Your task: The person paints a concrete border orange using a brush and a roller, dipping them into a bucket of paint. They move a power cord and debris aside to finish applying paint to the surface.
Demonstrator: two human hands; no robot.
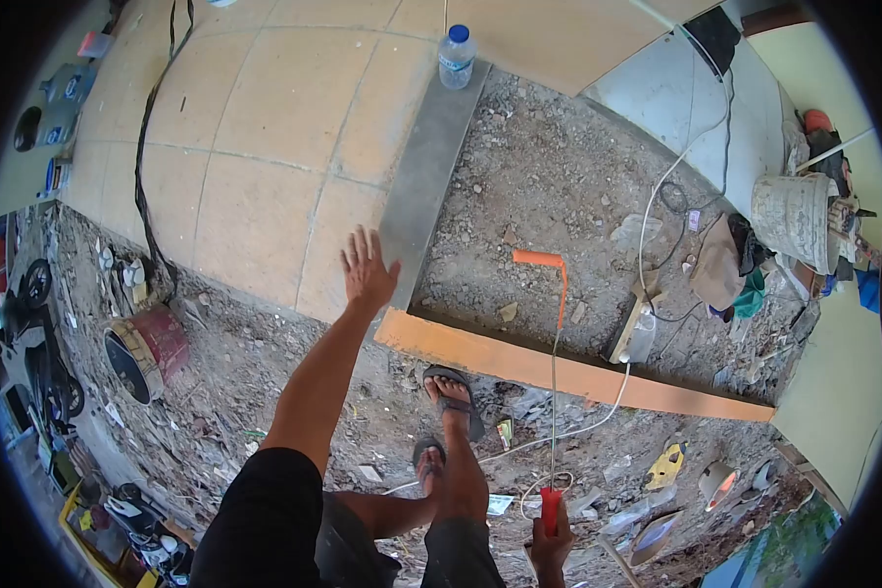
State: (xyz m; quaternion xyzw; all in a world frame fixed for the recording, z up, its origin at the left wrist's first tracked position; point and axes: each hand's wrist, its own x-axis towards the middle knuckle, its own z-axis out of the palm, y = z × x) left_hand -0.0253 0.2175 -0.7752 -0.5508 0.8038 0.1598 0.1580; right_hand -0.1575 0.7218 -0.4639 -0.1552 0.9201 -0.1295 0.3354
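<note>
My right hand is closed round the red handle of a paint roller at the bottom of the view. Its long thin frame reaches up past the low orange wall, and the orange roller sleeve overlaps the rubble-filled bed beyond. My left hand is stretched out with fingers spread, over the corner where the tan tiles meet a grey ledge. Nothing shows in that hand. Both my sandalled feet stand on the rough ground just before the wall.
A water bottle stands at the ledge's far end. A dirty bucket lies tipped at left, near a black cable. White cable crosses the bed and wall. Another bucket sits at right among scraps; motorbikes stand far left.
</note>
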